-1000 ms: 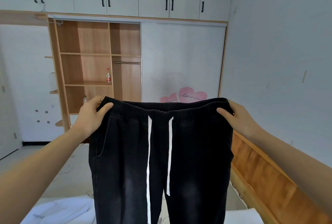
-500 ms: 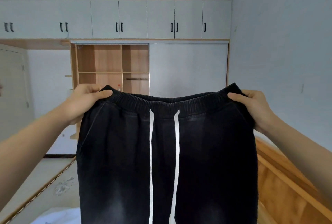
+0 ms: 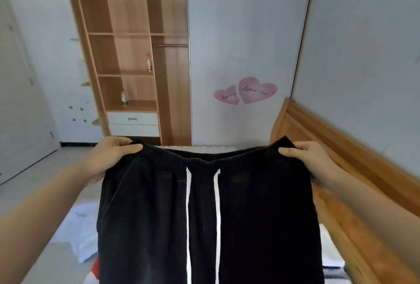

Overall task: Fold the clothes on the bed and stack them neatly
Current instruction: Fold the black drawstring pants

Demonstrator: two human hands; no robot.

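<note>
Black trousers (image 3: 261, 220) with an elastic waistband and two white drawstrings hang spread out in front of me above the bed. My left hand (image 3: 111, 158) grips the waistband's left corner, thumb on the front. At the right corner my right hand (image 3: 304, 158) grips the waistband the same way. The trouser legs run out of the frame at the bottom and hide most of the bed. A white garment (image 3: 84, 231) lies crumpled on the bed at the lower left, with a red and white item (image 3: 96, 271) beside it.
A wooden bed frame (image 3: 341, 170) runs along the right wall. Ahead stands a wardrobe (image 3: 127, 56) with open shelves, two bottles, white drawers and a white sliding door with pink heart stickers (image 3: 246, 91). The floor (image 3: 34, 170) lies to the left of the bed.
The view has tilted down, so the upper cabinets have left the frame and the bed shows again. Both hands have lowered the trousers while keeping their grip on the waistband.
</note>
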